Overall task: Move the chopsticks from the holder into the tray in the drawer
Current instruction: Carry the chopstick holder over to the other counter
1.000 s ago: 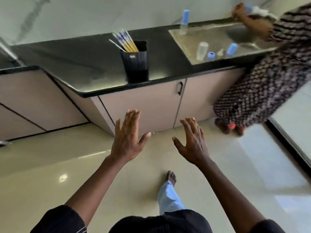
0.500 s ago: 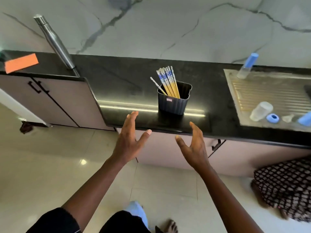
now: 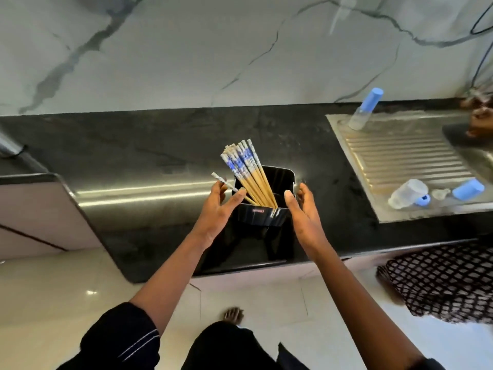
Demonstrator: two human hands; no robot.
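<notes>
A black holder (image 3: 262, 216) stands on the black countertop (image 3: 149, 161) near its front edge. Several wooden chopsticks (image 3: 246, 170) with blue-and-white patterned tops lean to the left inside it. My left hand (image 3: 220, 205) is at the holder's left side, fingers spread, thumb at the rim. My right hand (image 3: 301, 209) is at the holder's right side, fingers straight. Neither hand clearly grips the holder. No drawer or tray is in view.
A steel sink drainboard (image 3: 400, 158) lies to the right with a blue-capped bottle (image 3: 365, 109), a clear cup (image 3: 406, 192) and small blue caps. Another person in a patterned garment (image 3: 442, 281) stands at the right. A steel cylinder (image 3: 8, 148) sits far left.
I have stepped closer to the counter. Both hands moved forward from the air in front of the counter to either side of the holder.
</notes>
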